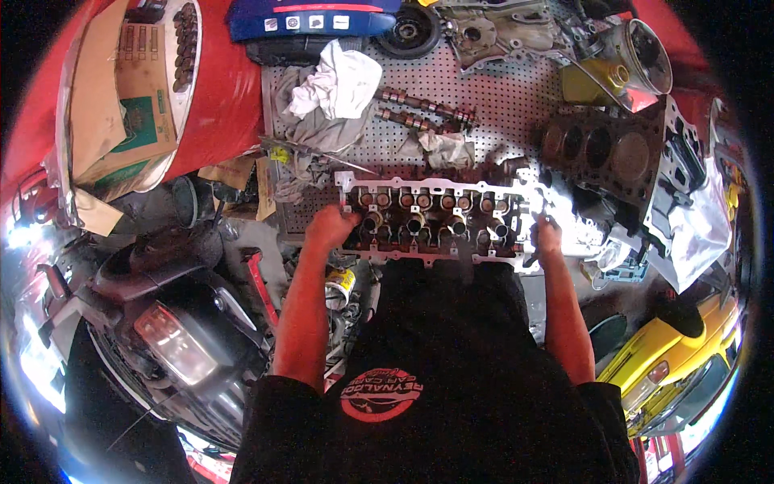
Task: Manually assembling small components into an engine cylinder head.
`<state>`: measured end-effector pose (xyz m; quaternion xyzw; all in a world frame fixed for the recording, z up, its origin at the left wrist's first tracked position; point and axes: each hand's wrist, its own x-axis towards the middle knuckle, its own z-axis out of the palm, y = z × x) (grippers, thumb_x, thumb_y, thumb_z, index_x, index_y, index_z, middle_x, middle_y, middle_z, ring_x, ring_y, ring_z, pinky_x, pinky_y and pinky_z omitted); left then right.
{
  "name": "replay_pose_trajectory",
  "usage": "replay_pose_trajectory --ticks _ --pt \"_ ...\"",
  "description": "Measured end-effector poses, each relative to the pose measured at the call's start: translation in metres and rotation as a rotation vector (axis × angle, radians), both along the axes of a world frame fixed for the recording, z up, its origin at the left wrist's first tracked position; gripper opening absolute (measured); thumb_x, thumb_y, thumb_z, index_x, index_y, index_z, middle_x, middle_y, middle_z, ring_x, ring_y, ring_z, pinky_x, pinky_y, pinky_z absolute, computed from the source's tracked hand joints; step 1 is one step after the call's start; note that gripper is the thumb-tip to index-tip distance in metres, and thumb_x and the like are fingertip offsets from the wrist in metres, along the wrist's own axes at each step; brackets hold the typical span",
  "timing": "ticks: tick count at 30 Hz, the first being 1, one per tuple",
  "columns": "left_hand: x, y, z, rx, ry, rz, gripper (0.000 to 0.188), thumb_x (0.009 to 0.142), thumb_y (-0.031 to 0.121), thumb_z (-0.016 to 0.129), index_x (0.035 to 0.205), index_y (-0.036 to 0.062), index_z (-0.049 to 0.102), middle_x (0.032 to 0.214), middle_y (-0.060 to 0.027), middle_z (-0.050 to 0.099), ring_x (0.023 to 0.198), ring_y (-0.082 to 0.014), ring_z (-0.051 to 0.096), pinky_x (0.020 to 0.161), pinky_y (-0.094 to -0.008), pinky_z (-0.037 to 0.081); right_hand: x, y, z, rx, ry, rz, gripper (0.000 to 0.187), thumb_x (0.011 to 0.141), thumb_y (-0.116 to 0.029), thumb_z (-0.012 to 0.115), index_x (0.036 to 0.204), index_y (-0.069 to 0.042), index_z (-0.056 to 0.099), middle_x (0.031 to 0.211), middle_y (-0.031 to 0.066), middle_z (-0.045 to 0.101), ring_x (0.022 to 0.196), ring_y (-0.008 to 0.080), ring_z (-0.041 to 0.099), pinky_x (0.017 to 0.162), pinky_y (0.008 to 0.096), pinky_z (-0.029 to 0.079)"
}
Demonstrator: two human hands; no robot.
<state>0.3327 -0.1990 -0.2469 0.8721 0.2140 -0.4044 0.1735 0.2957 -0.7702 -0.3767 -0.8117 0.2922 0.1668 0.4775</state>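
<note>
A long metal cylinder head (435, 223) lies crosswise in front of me, its valve bores and several round tubes facing up. My left hand (329, 227) is closed around its left end, thumb over the edge. At the opposite end my right hand (548, 235) grips the casting, its fingers partly lost in glare. Behind the head, two camshafts (426, 110) rest on the perforated metal bench top (504, 105), beside a crumpled white rag (337, 83) and greyer cloths.
An engine block (601, 143) stands at the right, with an oil jug (592, 82) and metal can (645, 56) behind it. A metal cover casting (500, 31) and black pulley (409, 32) lie at the back. Left is a cardboard box (97, 133); a yellow car (673, 355) is lower right.
</note>
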Motion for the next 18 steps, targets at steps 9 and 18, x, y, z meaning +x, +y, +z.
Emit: replay_pose_trajectory --ticks 9,18 --pt "-0.015 0.0 0.013 -0.13 -0.135 0.068 0.068 0.088 0.054 0.075 0.134 0.0059 0.066 0.12 -0.0279 0.071 0.117 -0.0449 0.066 0.1 -0.0499 0.052 0.027 0.027 0.06 0.166 0.164 -0.186 0.029 0.098 -0.04 0.073 0.099 -0.012 0.067 0.067 -0.0026 0.06 0.049 0.0081 0.048 0.044 0.0268 0.036" --pt "-0.139 -0.044 0.028 0.113 -0.725 0.387 0.051 0.102 0.035 0.063 0.139 0.0 0.057 0.132 -0.0257 0.066 0.115 -0.0476 0.064 0.103 -0.0531 0.049 -0.016 -0.005 0.094 0.116 -0.128 -0.136 0.055 0.101 -0.038 0.065 0.142 -0.002 0.054 0.117 0.0106 0.068 0.098 0.0205 0.066 0.086 0.0357 0.05"
